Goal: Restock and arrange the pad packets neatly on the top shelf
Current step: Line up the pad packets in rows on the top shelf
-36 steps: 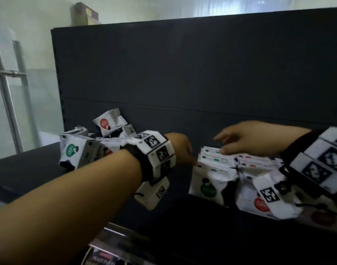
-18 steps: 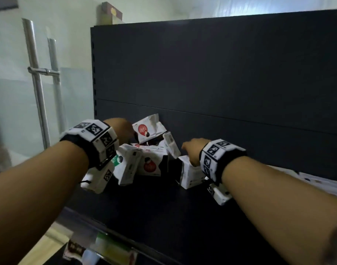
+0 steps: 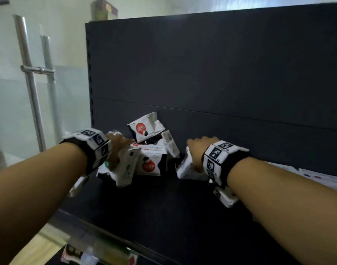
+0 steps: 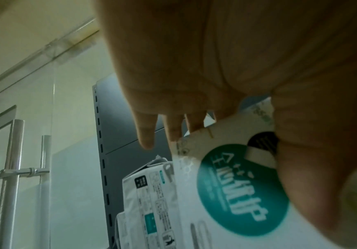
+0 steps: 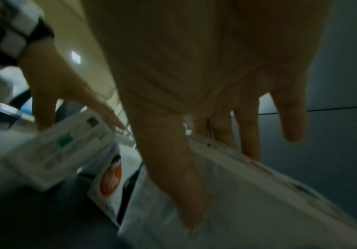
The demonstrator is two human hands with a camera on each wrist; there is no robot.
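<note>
Near the left end of the dark top shelf (image 3: 164, 203), the left hand (image 3: 117, 148) grips a green-roundel pad packet (image 4: 241, 190) with unreadable print, the right hand (image 3: 197, 150) pinches a white packet (image 3: 185, 167), and two red-roundel packets (image 3: 146, 163) lie between them.

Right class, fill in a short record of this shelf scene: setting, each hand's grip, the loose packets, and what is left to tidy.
setting: dark top shelf with a dark back panel
left hand: grip on a green-label packet, thumb on its face, fingers over its top edge
right hand: grip on a white packet, thumb in front, fingers behind
loose packets: red-label packets heaped between the hands, one leaning on the panel
further stock: flat packets at far right
left to tidy: the heap is not yet in rows
</note>
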